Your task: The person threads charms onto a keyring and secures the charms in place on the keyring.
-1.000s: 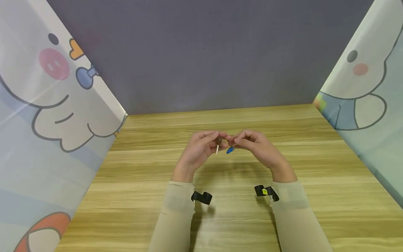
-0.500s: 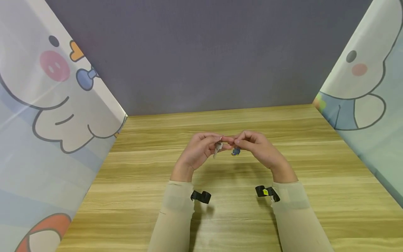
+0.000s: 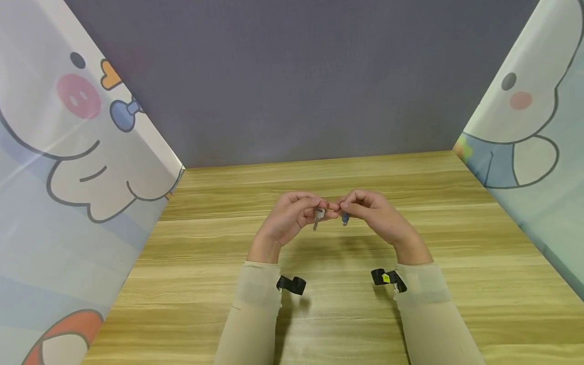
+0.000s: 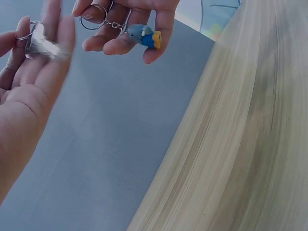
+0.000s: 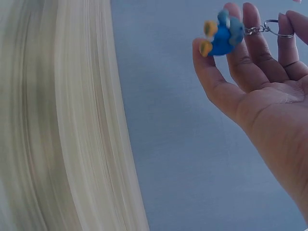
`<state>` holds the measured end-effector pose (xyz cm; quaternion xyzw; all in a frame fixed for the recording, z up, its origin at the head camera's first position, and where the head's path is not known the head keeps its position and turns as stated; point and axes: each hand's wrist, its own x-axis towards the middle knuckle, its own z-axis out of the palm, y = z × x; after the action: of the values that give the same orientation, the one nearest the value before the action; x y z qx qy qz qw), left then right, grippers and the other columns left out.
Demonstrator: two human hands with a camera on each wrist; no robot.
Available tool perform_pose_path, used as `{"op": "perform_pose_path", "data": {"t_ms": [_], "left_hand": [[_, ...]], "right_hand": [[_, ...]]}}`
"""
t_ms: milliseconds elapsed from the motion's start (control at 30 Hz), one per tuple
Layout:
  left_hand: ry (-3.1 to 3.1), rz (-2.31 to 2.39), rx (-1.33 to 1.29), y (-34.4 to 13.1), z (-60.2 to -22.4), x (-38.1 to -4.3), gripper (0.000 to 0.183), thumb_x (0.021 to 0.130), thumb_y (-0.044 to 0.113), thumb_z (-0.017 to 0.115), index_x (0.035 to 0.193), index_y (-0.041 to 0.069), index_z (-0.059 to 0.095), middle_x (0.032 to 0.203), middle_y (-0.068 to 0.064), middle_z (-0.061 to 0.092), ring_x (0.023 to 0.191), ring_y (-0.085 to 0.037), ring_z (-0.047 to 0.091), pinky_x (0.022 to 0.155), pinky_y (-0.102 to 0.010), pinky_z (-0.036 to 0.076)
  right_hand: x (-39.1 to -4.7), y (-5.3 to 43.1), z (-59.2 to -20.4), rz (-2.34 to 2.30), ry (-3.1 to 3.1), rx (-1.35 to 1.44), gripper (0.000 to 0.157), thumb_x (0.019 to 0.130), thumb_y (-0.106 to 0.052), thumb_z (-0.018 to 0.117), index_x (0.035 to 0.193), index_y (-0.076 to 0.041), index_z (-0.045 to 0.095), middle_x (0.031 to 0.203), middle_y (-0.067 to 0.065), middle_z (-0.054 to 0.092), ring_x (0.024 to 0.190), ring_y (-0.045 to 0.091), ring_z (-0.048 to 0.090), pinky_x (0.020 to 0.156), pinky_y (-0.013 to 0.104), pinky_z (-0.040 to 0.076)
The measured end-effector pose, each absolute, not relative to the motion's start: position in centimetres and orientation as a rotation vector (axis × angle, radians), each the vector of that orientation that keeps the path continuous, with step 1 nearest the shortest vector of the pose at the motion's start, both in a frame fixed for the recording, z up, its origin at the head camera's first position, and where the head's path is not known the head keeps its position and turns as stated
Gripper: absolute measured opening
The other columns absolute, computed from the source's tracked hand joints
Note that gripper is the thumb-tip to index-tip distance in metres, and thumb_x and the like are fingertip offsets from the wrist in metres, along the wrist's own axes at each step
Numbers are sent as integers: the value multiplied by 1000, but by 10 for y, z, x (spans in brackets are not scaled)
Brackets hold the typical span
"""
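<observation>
Between thumb and fingers, my left hand (image 3: 286,218) pinches a small wire ring (image 4: 24,37) that bears a silver key (image 3: 319,214). The key hangs downward in the head view and is blurred in the left wrist view. My right hand (image 3: 376,215) pinches a larger metal key ring (image 5: 284,34) between thumb and index finger. From that ring a short chain (image 5: 255,30) leads to a blue figurine charm (image 5: 225,38) with yellow feet, which lies against the other fingers. Both hands are raised over the table, fingertips close together; the larger ring is largely hidden in the head view.
A wood-grain table (image 3: 205,304) lies under the hands. Behind it stands a grey panel (image 3: 310,81), with cartoon-printed panels at the left (image 3: 114,177) and right (image 3: 524,152). Black camera mounts (image 3: 292,285) sit on both wrists.
The blue charm has shifted a little to the right beneath my right fingers. The key has swung and turned, showing its flat head. Both arms stay nearly in place.
</observation>
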<state>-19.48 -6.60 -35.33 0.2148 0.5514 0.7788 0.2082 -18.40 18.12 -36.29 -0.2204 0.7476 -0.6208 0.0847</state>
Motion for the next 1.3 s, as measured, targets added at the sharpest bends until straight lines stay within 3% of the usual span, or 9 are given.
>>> {"op": "perform_pose_path", "data": {"t_ms": [233,533,800,1100,1300], "left_hand": [[1525,2198,612,-68,-355,-194,41,106,-3,52,93,19,85,105,1,80,106,-16,71,100,-34,60],[1403,2144,736,-70,-357,-193,38,101,-6,54,96,14,86,120,-7,80,97,-17,79,96,-38,64],[1336,2150,756,-68,-356,-191,40,101,-8,52,97,13,86,111,-4,82,97,-16,80,96,-37,65],[1394,2146,731,-67,-357,-193,36,100,-5,53,94,10,85,103,-6,82,92,-18,81,92,-38,66],[1448,2125,733,-66,-359,-194,35,105,-1,51,98,10,83,106,-5,82,98,-17,80,96,-38,64]], "right_hand": [[-185,182,-363,-1846,2227,-683,24,111,-17,57,109,6,65,121,1,77,117,15,72,104,27,55],[-184,183,-364,-1832,2256,-661,24,110,-16,58,104,7,63,122,0,73,116,16,69,104,29,55],[-184,183,-364,-1837,2247,-674,25,110,-16,58,104,7,63,123,-2,72,118,15,68,103,28,56],[-185,183,-366,-1846,2220,-674,18,110,-17,59,104,-3,68,121,-5,76,115,17,71,102,30,56],[-183,183,-364,-1849,2242,-650,20,110,-15,59,103,2,66,122,-5,75,117,15,70,101,28,55]]}}
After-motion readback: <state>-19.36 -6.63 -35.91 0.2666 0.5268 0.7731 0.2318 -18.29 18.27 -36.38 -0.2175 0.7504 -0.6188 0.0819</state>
